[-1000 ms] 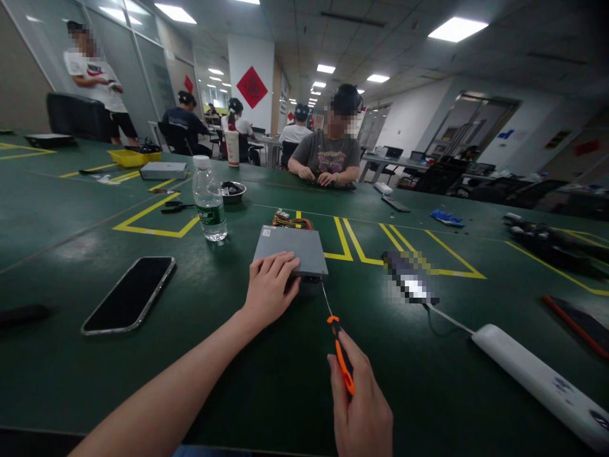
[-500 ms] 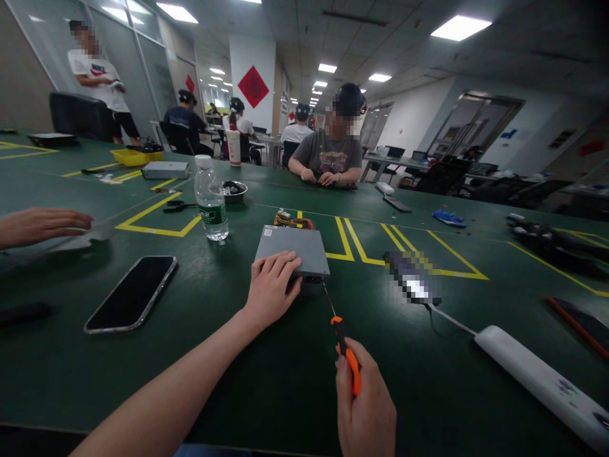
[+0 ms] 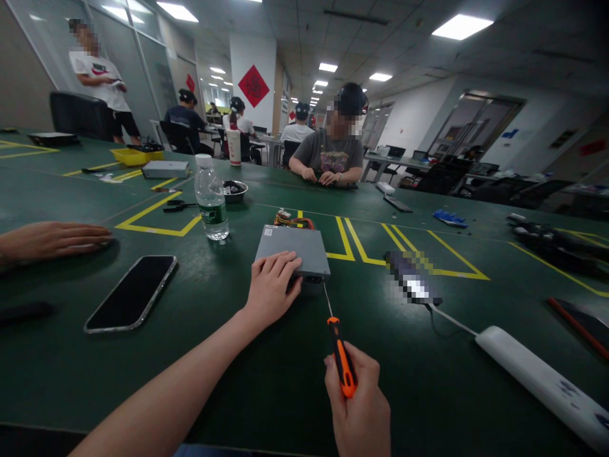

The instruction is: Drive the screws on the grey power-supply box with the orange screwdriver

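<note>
A grey metal computer power supply lies flat on the green table, its bundle of coloured wires at the far side. My left hand grips its near left part, fingers over the top and thumb down by the near face. In my right hand is a screwdriver with an orange and black handle, held between thumb and fingers. Its thin shaft slants up to the near right corner of the power supply. The tip appears to meet the near face there; the screw itself is too small to make out.
Left of me are a phone, a water bottle and another person's hand on the table. A white power strip with a cable lies at right. A metal bowl stands behind the bottle. Someone sits opposite.
My right hand has shifted slightly left and the screwdriver handle has turned. The other person's hand at left has moved right and down. My left hand and the power supply have stayed put.
</note>
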Demonstrator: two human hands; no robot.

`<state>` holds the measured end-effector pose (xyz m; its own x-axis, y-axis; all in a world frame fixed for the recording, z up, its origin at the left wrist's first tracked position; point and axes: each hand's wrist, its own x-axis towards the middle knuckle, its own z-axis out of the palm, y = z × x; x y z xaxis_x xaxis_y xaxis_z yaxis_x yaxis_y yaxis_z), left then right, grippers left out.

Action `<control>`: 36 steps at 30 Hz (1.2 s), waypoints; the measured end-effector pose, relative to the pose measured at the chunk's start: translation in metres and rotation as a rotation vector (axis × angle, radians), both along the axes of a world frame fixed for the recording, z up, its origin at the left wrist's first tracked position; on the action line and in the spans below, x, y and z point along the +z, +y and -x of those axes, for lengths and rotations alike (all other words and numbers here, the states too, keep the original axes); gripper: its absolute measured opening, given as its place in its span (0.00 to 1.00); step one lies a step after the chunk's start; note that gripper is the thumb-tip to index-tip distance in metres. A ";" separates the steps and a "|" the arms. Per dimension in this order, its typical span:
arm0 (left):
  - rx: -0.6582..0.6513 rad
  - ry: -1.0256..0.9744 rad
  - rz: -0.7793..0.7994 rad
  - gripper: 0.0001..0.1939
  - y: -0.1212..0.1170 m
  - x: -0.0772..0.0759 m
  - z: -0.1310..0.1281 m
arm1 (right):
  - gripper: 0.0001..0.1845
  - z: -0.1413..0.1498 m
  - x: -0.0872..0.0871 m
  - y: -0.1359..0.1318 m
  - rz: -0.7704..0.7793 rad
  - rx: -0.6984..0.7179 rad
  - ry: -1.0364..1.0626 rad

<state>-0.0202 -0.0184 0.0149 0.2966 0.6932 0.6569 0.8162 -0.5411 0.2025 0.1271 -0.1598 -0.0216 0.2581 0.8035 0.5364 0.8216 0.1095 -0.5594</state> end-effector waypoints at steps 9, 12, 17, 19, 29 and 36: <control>0.004 -0.001 -0.001 0.15 0.000 -0.001 0.000 | 0.13 -0.009 0.019 0.008 -0.231 0.078 -0.307; 0.004 0.003 -0.002 0.15 0.000 -0.001 0.000 | 0.13 -0.011 0.016 0.006 -0.195 0.111 -0.317; 0.002 0.008 -0.008 0.15 0.001 -0.002 0.000 | 0.15 -0.009 0.011 0.004 -0.098 0.163 -0.218; 0.005 0.012 -0.001 0.15 0.001 -0.002 0.000 | 0.15 -0.006 0.008 0.003 -0.072 0.173 -0.198; -0.001 0.013 0.003 0.15 0.001 0.000 0.001 | 0.15 -0.007 0.016 0.005 -0.111 0.093 -0.110; -0.004 0.007 0.011 0.15 0.000 0.000 0.001 | 0.14 -0.016 0.013 0.008 -0.118 0.094 -0.224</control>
